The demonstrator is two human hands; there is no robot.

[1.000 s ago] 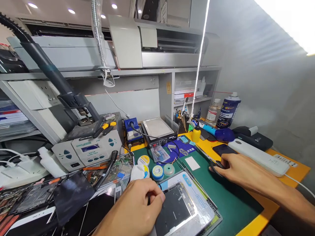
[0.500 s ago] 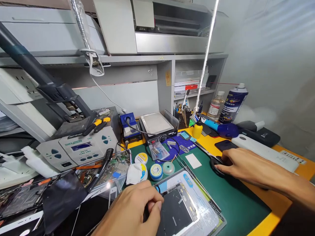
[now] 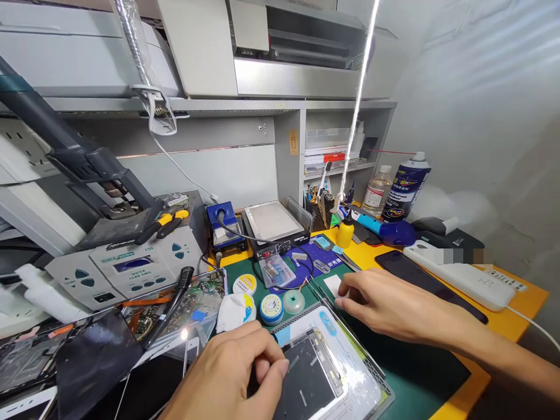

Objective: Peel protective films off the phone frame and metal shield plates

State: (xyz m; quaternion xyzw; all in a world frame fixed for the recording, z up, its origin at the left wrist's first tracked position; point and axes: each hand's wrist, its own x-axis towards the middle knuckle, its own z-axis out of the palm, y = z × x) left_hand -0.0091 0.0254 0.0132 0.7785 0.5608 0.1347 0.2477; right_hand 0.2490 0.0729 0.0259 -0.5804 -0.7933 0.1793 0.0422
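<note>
My left hand point(image 3: 234, 370) is closed, thumb and index finger curled together at the left edge of an opened phone part point(image 3: 312, 373). Whatever those fingers hold is hidden. The part has a black back and a white frame, and lies on a pale patterned work pad point(image 3: 365, 373). My right hand point(image 3: 376, 300) hovers over the green mat with thumb and fingers apart, nothing visible between them. Its fingertips are beside a small white card point(image 3: 332, 284) and close to thin metal tools point(image 3: 321, 296). Scissor blades point(image 3: 350, 262) show behind this hand; the handles are hidden.
A black phone point(image 3: 429, 283) and a white power strip point(image 3: 459, 274) lie on the right. Behind the pad are round tins point(image 3: 272, 307), a yellow bottle point(image 3: 345, 233) and a hot plate point(image 3: 275, 221). A rework station point(image 3: 135, 268) and phone parts crowd the left.
My right hand has moved left from the scissor handles to beside the white card, uncovering the black phone. My left hand keeps its curled pose. The view has shifted slightly.
</note>
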